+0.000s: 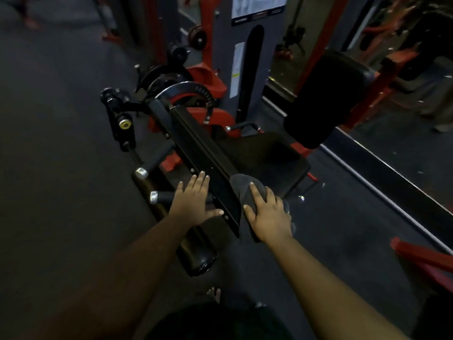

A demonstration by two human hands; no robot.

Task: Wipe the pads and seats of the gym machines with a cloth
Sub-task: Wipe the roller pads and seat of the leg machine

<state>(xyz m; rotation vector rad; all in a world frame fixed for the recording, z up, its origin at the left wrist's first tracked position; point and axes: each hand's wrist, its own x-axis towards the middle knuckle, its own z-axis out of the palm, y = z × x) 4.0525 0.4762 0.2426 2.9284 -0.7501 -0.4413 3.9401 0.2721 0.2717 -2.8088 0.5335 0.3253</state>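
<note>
The right hand (268,217) presses flat, fingers spread, on a rumpled grey cloth (241,188) beside the long black metal arm (203,158). The left hand (196,202) rests open across that arm's short handle (163,197).

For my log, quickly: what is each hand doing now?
Left hand: open, fingers flat on the black bar.
Right hand: open, pressing the grey cloth.

The scene is dim, and the dark floor (61,143) and black pads lose nearly all detail. The brightest spots are small glints on chrome bar ends (141,173) and a pale poster (258,7) at the top. The hands catch soft light. Everything is slightly soft and blurred, and straight lines bow towards the frame edges.
</note>
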